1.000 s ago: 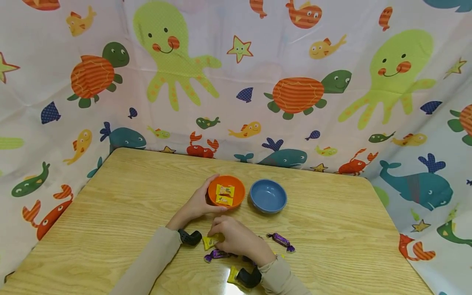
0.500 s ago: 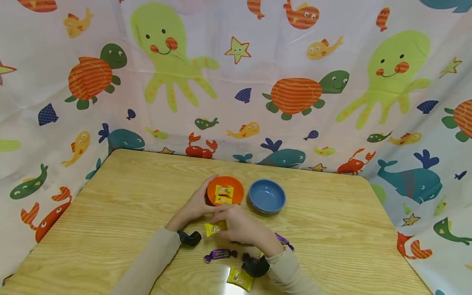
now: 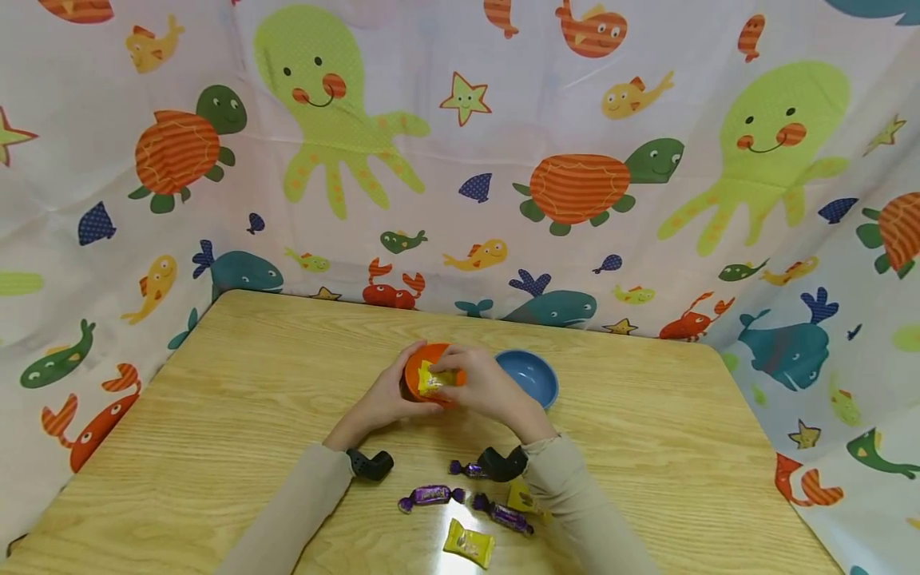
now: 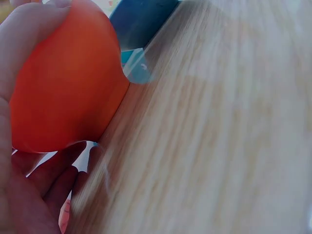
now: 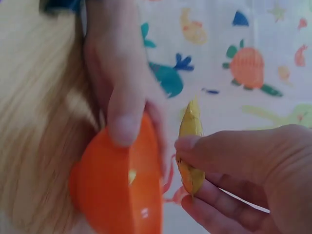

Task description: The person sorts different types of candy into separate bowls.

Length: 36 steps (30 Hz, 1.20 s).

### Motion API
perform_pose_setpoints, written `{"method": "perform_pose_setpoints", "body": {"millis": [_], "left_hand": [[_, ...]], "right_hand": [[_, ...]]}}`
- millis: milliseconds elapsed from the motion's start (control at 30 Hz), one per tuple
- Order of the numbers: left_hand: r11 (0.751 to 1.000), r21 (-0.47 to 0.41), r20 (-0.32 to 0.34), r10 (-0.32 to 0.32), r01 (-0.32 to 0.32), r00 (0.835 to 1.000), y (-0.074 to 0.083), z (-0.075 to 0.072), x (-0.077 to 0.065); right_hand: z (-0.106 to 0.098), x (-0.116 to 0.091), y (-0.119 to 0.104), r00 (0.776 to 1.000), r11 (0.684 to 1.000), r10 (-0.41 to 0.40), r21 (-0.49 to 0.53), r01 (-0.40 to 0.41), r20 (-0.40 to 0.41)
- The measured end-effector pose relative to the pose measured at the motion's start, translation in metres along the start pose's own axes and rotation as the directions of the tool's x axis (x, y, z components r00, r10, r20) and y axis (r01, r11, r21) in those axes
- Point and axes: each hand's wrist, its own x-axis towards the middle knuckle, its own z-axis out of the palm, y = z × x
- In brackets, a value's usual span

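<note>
My left hand (image 3: 384, 397) holds the side of the orange bowl (image 3: 414, 369), thumb near the rim and fingers round the far side. In the left wrist view that bowl (image 4: 73, 83) stands on the wooden table. Over its opening, my right hand (image 3: 492, 387) pinches a yellow-wrapped candy (image 5: 191, 156) between thumb and fingers. The right wrist view has this candy above the rim, apart from the bowl (image 5: 105, 183). A bit of yellow shows inside the bowl there; most of the inside is hidden from the head view by the right hand.
A blue bowl (image 3: 535, 375) stands just right of the orange one, partly behind my right hand. Nearer me lie several wrapped candies, among them a purple one (image 3: 431, 496) and a yellow one (image 3: 469, 545). A patterned cloth (image 3: 460, 192) hangs behind the table (image 3: 287, 343).
My right hand has lifted the yellow candy from the table and carried it forward over the orange bowl. The left hand has stayed on the bowl.
</note>
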Motion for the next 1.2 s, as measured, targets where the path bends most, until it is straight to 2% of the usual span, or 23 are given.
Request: {"method": "perform_pose_setpoints", "body": {"millis": [300, 433, 567, 600, 667, 1200], "left_hand": [[0.999, 0.020, -0.008, -0.037, 0.037, 0.999, -0.001, 0.001, 0.001], [0.998, 0.029, -0.006, -0.048, 0.049, 0.999, 0.006, 0.001, 0.000], [0.999, 0.026, -0.009, -0.040, 0.040, 0.999, 0.007, 0.000, -0.002], [0.999, 0.026, -0.013, -0.037, 0.037, 0.999, 0.002, 0.001, -0.001], [0.999, 0.022, -0.013, -0.039, 0.039, 0.999, 0.003, 0.000, -0.001], [0.999, 0.029, -0.021, -0.028, 0.028, 0.999, 0.003, 0.001, -0.001]], "right_hand": [[0.020, 0.016, 0.027, 0.993, 0.992, 0.117, -0.042, -0.118, -0.015], [0.029, 0.019, 0.032, 0.986, 0.983, 0.164, -0.080, -0.165, -0.026], [0.033, 0.021, 0.032, 0.985, 0.975, 0.173, -0.140, -0.174, -0.023], [0.034, 0.022, 0.031, 0.985, 0.973, 0.171, -0.153, -0.173, -0.023], [0.035, 0.023, 0.030, 0.985, 0.970, 0.170, -0.173, -0.171, -0.020], [0.029, 0.019, 0.026, 0.983, 0.970, 0.184, -0.158, -0.183, -0.009]]}}
